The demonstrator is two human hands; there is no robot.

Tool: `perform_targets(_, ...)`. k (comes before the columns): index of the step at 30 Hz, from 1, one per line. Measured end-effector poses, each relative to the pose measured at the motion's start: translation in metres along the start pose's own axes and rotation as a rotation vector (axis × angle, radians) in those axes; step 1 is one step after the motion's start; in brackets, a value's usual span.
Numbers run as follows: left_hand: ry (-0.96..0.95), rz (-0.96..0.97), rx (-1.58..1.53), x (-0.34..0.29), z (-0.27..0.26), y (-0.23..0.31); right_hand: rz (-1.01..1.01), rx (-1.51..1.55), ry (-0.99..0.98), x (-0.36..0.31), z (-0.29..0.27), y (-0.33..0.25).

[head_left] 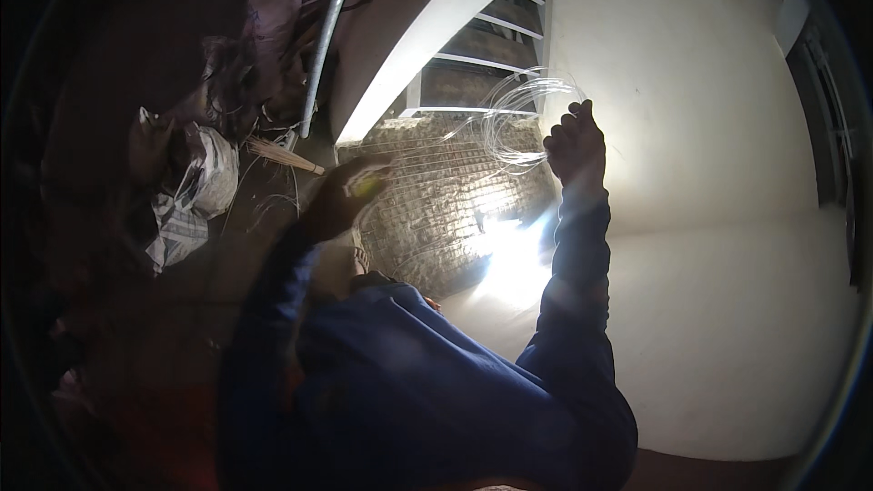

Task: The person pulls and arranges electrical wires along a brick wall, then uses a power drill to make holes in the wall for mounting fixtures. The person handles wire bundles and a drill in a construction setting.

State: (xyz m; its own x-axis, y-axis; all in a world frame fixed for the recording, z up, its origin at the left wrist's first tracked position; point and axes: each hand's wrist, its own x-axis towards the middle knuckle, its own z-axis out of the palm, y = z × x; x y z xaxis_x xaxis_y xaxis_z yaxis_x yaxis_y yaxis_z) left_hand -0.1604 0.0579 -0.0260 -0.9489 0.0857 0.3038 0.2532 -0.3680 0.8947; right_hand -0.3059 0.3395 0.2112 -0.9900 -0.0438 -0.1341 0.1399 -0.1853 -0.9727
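Note:
My right hand (575,144), raised in front of the pale wall, is closed around a coil of thin, clear strands (523,156). Loose loops of the coil hang out to the left of my fist. Lower and to the left, my left hand (357,186) is dim and blurred, its fingers pointing right. Fine lines stretch across between the left fingertips and the coil. Whether the left fingers grip any strand is too dark to make out. Beneath both hands lies a rough floor patch with a grid pattern (427,209).
A broom-like bundle of thin sticks (284,156) and a whitish crumpled sack (211,173) lie at the left. Above them a metal pipe (326,41) slants down. White railing bars (486,62) stand at the far side, and a pale wall (691,100) rises at the right.

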Motion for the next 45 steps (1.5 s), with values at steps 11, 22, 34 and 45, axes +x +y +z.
perform_targets(11, -0.087, -0.088, 0.568, 0.063, 0.132, -0.047, -0.177, -0.179, -0.192, -0.006, 0.030, 0.005)
perform_targets(22, 0.102, -0.004, -0.307, 0.039, 0.003, 0.101, 0.196, -0.763, -0.558, 0.017, -0.024, 0.101)
perform_targets(34, 0.442, -0.688, 0.593, -0.201, -0.302, 0.125, 0.233, 0.796, -0.384, 0.059, -0.090, 0.076)
perform_targets(45, 1.532, 0.096, 0.483, -0.288, -0.414, 0.364, 0.088, -0.553, -0.340, 0.076, -0.071, 0.129)
